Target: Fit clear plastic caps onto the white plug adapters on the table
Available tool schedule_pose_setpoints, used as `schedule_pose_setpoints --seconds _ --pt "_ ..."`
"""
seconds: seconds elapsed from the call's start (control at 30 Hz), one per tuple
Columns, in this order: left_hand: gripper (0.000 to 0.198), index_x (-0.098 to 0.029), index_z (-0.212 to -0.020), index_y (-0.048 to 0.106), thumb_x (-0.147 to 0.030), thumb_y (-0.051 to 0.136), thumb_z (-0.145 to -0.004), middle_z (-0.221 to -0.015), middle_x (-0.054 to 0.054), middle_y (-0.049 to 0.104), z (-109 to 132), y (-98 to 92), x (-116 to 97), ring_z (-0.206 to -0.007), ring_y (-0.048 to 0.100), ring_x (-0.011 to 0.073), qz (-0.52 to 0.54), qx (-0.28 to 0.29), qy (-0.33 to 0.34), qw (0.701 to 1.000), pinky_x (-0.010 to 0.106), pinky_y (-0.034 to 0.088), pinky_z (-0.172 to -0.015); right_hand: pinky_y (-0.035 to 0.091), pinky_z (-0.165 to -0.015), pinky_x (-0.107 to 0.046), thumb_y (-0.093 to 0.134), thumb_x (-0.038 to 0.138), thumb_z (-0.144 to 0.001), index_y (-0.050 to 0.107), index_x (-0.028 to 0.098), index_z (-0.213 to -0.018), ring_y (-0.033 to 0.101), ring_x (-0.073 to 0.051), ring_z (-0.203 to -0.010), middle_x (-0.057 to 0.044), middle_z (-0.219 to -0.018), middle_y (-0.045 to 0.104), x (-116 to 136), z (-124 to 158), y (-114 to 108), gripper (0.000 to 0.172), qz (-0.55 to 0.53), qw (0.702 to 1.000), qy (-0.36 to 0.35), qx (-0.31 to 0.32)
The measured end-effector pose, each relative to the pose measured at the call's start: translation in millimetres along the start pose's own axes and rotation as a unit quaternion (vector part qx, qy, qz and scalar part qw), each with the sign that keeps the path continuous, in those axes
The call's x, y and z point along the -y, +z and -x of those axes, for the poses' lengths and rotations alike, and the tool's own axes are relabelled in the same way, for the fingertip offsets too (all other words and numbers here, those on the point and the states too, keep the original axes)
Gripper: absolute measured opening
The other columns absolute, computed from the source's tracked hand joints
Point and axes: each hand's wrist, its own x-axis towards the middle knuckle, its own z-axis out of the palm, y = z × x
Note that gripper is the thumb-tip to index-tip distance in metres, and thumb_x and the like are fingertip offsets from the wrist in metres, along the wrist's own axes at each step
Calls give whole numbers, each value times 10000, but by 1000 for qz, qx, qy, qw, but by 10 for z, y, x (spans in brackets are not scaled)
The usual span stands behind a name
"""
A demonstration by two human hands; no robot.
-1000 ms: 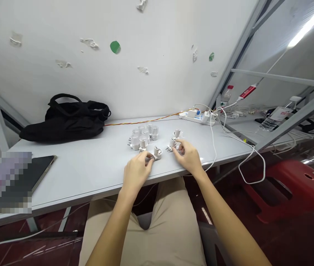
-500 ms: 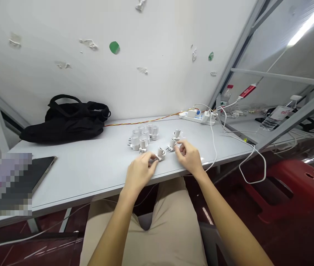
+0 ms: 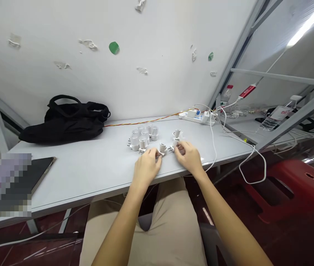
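Note:
My left hand (image 3: 147, 164) is closed in a pinch on the near edge of a small white plug-in unit (image 3: 162, 148), which stands upright on the table. My right hand (image 3: 188, 155) grips another white plug-in unit (image 3: 176, 142); its metal prongs point left and the fingers cover part of it. Just behind that one stands a third similar unit (image 3: 177, 133). To the left is a cluster of plug-in units with clear cup-shaped covers (image 3: 145, 135). An uncovered white unit (image 3: 142, 144) stands at the cluster's front edge, prongs toward me.
A black bag (image 3: 68, 120) lies at the back left of the white table (image 3: 90, 162). A dark flat item (image 3: 42, 168) is at the left. A power strip (image 3: 198, 116) with white cables sits at the back right. A red stool (image 3: 303, 181) stands right.
My left hand has moved right and slightly away from me, bringing its plug-in unit closer to the one at my right hand. The right-hand unit has shifted slightly to the right.

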Motion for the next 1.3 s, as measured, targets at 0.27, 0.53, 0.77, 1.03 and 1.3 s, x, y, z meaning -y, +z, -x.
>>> schedule_pose_setpoints --seconds 0.27,0.53,0.77,1.03,1.3 --pt "126 -192 -1072 625 -229 553 -975 -1087 111 713 -219 108 -151 -936 687 268 -29 -4 0 1000 333 500 -750 455 -658 -315 598 428 -932 630 227 -868 599 -216 -817 -58 -927 582 -17 -2 6 213 32 997 42 -51" --pt "287 -232 -1274 596 -249 529 -996 -1298 96 666 -144 69 -125 -972 700 249 -16 -18 28 999 342 524 -788 507 -711 -362 580 374 -918 605 221 -1002 634 -250 -876 -90 -1001 636 -29 3 28 176 20 996 45 -79" --pt "238 -236 -1165 618 -380 575 -980 -1155 105 687 99 -214 179 -892 681 275 -57 -100 -116 987 340 479 -689 535 -716 -403 598 394 -881 540 197 -1169 632 -240 -859 -130 -1144 592 -42 4 29 354 9 996 52 -75" --pt "124 -231 -996 647 -331 588 -955 -1041 90 732 22 -228 295 -868 674 277 -29 -76 -118 990 337 448 -684 512 -658 -380 598 458 -911 541 210 -1143 598 -232 -803 -119 -1088 585 -13 22 22 344 12 994 34 -100" --pt "77 -229 -959 662 -272 607 -926 -908 16 735 160 -307 582 -770 668 188 59 -32 -31 997 312 487 -741 479 -602 -327 609 274 -917 569 211 -1064 494 -161 -653 -28 -857 538 155 43 -65 165 -90 980 -117 -136"
